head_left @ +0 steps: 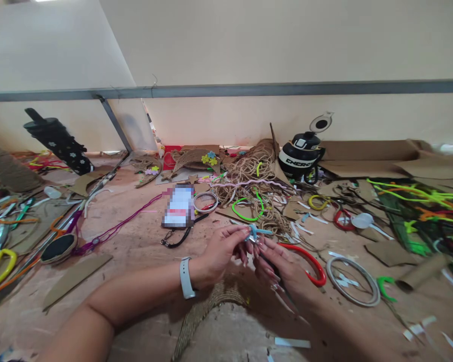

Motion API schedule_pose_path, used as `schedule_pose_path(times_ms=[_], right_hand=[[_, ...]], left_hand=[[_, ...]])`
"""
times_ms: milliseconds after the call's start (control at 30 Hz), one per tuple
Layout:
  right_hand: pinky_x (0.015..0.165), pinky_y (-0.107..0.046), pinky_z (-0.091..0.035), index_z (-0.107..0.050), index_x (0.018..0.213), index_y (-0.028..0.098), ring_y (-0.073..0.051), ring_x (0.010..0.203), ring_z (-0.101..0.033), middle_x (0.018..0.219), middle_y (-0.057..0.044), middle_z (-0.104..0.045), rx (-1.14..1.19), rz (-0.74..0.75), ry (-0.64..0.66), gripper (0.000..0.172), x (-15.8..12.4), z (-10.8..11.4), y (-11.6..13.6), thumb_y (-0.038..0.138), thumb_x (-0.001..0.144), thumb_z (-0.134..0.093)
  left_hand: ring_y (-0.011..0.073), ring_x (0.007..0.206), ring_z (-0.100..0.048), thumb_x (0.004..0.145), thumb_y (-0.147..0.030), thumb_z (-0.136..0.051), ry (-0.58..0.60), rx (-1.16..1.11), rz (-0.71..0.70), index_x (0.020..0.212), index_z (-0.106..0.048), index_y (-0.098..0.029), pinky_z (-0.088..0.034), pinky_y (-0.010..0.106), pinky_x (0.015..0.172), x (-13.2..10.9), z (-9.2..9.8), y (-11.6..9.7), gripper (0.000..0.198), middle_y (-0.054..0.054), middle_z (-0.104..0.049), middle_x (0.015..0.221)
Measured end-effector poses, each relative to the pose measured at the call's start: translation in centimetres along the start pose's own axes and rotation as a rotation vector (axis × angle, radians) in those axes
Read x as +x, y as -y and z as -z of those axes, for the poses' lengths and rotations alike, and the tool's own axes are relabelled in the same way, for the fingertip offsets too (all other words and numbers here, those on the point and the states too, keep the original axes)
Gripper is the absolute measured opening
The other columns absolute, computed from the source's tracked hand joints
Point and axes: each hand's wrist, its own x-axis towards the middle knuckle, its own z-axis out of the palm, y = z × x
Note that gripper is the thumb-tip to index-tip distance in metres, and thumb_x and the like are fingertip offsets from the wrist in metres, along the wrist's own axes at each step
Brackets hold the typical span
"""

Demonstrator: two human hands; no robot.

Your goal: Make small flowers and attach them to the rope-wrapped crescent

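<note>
Both grips: fingertips closed on the blue strip (257, 232), just above the worktop (136, 261).
Left hand (221, 254): pinches its left part.
Right hand (277, 264): pinches from below-right.
Strip axis: left-right, tail rightward.

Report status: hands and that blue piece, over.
Closed: left hand and right hand pinch light-blue strip. By right hand, red-handled scissors. Below wrists, woven piece.

The wooden counter (136, 281) carries a twine heap (249, 176) at twelve o'clock, a black jug (301, 156) at one, and a cardboard strip (75, 276) at eight.
</note>
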Motion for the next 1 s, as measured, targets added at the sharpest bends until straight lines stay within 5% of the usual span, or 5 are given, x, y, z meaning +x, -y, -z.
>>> schedule_pose_path(times_ms=[167,600,867,1000], right_hand=[[0.035,-0.015,-0.022,-0.057,0.077,0.018,-0.003,0.036,-0.020,0.044,0.011,-0.036,-0.023,-0.008,0.061,0.028,0.2,1.0,0.2,0.044,0.080,-0.069],[0.038,-0.017,-0.021,-0.057,0.076,0.018,-0.005,0.040,-0.020,0.049,0.009,-0.036,-0.200,0.007,0.071,0.030,0.1,1.2,-0.1,0.046,0.084,-0.063],[0.039,-0.018,-0.020,-0.060,0.082,0.019,-0.006,0.043,-0.027,0.055,0.007,-0.042,-0.369,0.047,0.089,0.030,0.2,1.5,-0.1,0.049,0.085,-0.060],[0.046,-0.020,-0.034,-0.064,0.085,0.022,-0.010,0.051,-0.042,0.060,0.005,-0.050,-0.555,0.109,0.037,0.027,0.1,1.6,0.5,0.048,0.087,-0.057]], left_hand=[[0.0102,0.052,-0.052,0.081,-0.051,-0.052,0.006,-0.017,0.006,0.065,-0.058,-0.013,-0.039,0.021,0.050,0.5,0.5,-0.3,0.042,0.002,-0.057,0.059],[0.0085,0.049,-0.051,0.071,-0.062,-0.066,0.009,0.095,-0.005,0.073,-0.061,-0.013,-0.037,0.021,0.050,-0.1,0.0,-0.5,0.049,-0.001,-0.058,0.058],[0.0077,0.047,-0.050,0.074,-0.059,-0.066,0.058,0.075,-0.018,0.072,-0.059,-0.013,-0.036,0.020,0.049,-0.3,0.2,-0.6,0.046,-0.002,-0.057,0.056],[0.0070,0.048,-0.051,0.078,-0.053,-0.064,0.140,0.111,0.017,0.080,-0.060,-0.012,-0.038,0.020,0.050,-0.1,0.6,-1.0,0.041,-0.001,-0.059,0.059]])
